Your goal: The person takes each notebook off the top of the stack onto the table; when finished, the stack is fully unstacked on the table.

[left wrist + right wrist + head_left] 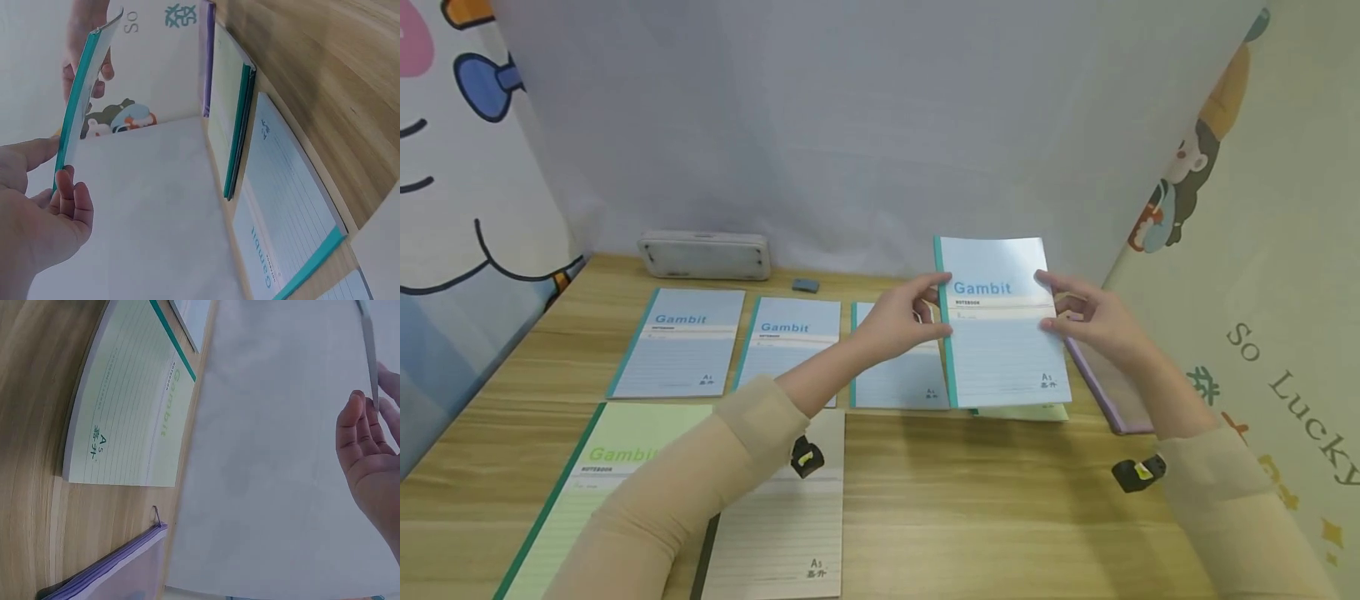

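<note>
A blue Gambit notebook (pixel 1003 350) with a teal spine is held up off the table between both hands. My left hand (pixel 904 315) pinches its spine edge, thumb in front and fingers behind. On the opposite edge my right hand (pixel 1093 317) pinches it the same way. Below it, a green notebook (pixel 125 406) lies on the table, seen in the right wrist view; the left wrist view shows a dark layer under its spine. To the left lie more blue notebooks: one (pixel 898 379) partly behind the left hand, another (pixel 790 333) beside it and a third (pixel 676 342) farther left.
A larger green notebook (pixel 572 483) and a beige notebook (pixel 782 533) lie at the front left, partly under the left arm. At the back are a white case (pixel 703 256) and a small grey eraser-like block (pixel 806 285). A purple-edged pouch (pixel 1108 383) lies at the right.
</note>
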{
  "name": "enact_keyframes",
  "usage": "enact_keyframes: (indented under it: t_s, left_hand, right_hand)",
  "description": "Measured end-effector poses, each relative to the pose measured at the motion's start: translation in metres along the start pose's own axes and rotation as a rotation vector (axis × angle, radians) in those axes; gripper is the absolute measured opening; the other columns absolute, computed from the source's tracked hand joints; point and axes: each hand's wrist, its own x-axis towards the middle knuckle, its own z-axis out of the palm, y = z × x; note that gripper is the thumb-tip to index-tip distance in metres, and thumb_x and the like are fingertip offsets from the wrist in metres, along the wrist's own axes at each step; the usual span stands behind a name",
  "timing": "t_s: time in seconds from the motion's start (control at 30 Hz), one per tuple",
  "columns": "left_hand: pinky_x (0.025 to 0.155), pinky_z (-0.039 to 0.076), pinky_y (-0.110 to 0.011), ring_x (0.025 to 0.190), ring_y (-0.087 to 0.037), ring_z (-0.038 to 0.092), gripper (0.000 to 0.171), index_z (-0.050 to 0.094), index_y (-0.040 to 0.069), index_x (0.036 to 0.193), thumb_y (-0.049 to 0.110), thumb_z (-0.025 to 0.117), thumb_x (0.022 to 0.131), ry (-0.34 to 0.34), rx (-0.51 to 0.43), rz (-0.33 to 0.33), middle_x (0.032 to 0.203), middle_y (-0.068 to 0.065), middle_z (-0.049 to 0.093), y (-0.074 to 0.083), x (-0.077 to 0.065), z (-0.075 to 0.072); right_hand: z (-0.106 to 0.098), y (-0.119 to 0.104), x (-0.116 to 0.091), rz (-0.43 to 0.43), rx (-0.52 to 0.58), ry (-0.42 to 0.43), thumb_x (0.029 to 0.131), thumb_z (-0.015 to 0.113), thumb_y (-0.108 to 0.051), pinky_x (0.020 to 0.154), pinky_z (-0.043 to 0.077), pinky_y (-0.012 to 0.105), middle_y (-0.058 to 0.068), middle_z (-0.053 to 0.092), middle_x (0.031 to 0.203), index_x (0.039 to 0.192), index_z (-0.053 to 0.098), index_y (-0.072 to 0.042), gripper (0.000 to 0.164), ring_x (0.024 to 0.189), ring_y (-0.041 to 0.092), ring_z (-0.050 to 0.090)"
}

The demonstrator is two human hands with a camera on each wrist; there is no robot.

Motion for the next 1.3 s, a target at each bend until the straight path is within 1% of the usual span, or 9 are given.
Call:
enact_keyframes:
  t_s: [0.1,0.2,0.33,0.5,0.8,0.87,1.07,1.17,1.3]
  left_hand:
    - [0.067,0.047,-0.025,0.078,-0.014,0.053,0.070,0.038,0.015,0.145,0.017,0.072,0.084,0.003,0.041,0.033,0.111,-0.003,0.058,0.001,-0.007,-0.001]
    - [0.064,0.046,-0.025,0.076,-0.015,0.052,0.070,0.038,0.015,0.145,0.016,0.073,0.083,-0.005,0.073,0.040,0.109,-0.001,0.058,-0.001,-0.016,-0.002]
    - [0.062,0.044,-0.025,0.074,-0.015,0.051,0.070,0.039,0.017,0.144,0.018,0.073,0.083,-0.032,0.102,0.013,0.108,0.000,0.059,-0.006,-0.034,-0.003]
    - [0.059,0.041,-0.025,0.072,-0.014,0.050,0.070,0.041,0.016,0.143,0.018,0.075,0.081,-0.083,0.142,-0.040,0.106,0.000,0.059,-0.012,-0.057,0.000]
    - [0.056,0.042,-0.023,0.067,-0.011,0.047,0.072,0.044,0.013,0.140,0.020,0.079,0.077,-0.189,0.156,-0.166,0.102,0.003,0.059,-0.035,-0.093,0.014]
    - [0.057,0.042,-0.023,0.067,-0.011,0.048,0.073,0.045,0.012,0.140,0.020,0.080,0.076,-0.211,0.177,-0.171,0.101,0.002,0.058,-0.040,-0.103,0.017]
    - [0.060,0.044,-0.022,0.071,-0.010,0.049,0.074,0.047,0.007,0.137,0.022,0.082,0.074,-0.257,0.257,-0.171,0.097,0.003,0.057,-0.058,-0.125,0.024]
    - [0.060,0.043,-0.022,0.069,-0.008,0.051,0.075,0.046,0.004,0.137,0.021,0.082,0.073,-0.283,0.261,-0.190,0.092,0.006,0.059,-0.062,-0.133,0.024]
    - [0.058,0.042,-0.022,0.066,-0.006,0.051,0.076,0.046,0.003,0.137,0.020,0.081,0.073,-0.308,0.265,-0.219,0.084,0.009,0.060,-0.063,-0.141,0.023]
  right_hand:
    - [0.001,-0.004,-0.004,-0.030,-0.059,-0.017,0.087,0.069,-0.023,0.078,0.047,0.019,0.009,0.059,0.108,0.145,0.039,-0.025,0.065,0.095,0.013,0.061]
    - [0.004,-0.008,-0.008,-0.053,-0.089,-0.039,0.086,0.070,-0.023,0.074,0.049,0.020,0.009,0.058,0.108,0.144,0.041,-0.024,0.065,0.094,0.015,0.061]
    - [0.012,-0.010,-0.016,-0.108,-0.116,-0.085,0.084,0.072,-0.021,0.070,0.050,0.021,0.008,0.059,0.102,0.141,0.046,-0.020,0.063,0.089,0.015,0.060]
    - [0.029,-0.003,-0.029,-0.205,-0.182,-0.150,0.082,0.074,-0.017,0.071,0.050,0.019,0.005,0.057,0.092,0.139,0.047,-0.009,0.064,0.079,0.012,0.057]
    - [0.070,0.012,-0.047,-0.166,-0.164,-0.284,0.077,0.079,-0.024,0.060,0.040,0.020,0.002,0.050,0.082,0.138,0.049,-0.010,0.069,0.069,0.012,0.046]
    - [0.079,0.014,-0.050,-0.166,-0.166,-0.313,0.077,0.079,-0.024,0.058,0.039,0.020,0.002,0.051,0.081,0.138,0.048,-0.010,0.070,0.067,0.011,0.045]
    - [0.106,0.021,-0.058,-0.125,-0.187,-0.402,0.075,0.080,-0.028,0.059,0.042,0.021,-0.004,0.056,0.084,0.141,0.044,-0.016,0.076,0.066,0.007,0.046]
    - [0.117,0.024,-0.060,-0.108,-0.189,-0.431,0.075,0.080,-0.028,0.058,0.042,0.020,-0.005,0.056,0.082,0.140,0.044,-0.016,0.075,0.064,0.007,0.046]
    - [0.127,0.026,-0.061,-0.114,-0.176,-0.468,0.076,0.079,-0.030,0.054,0.039,0.019,-0.004,0.054,0.076,0.139,0.046,-0.013,0.073,0.060,0.004,0.043]
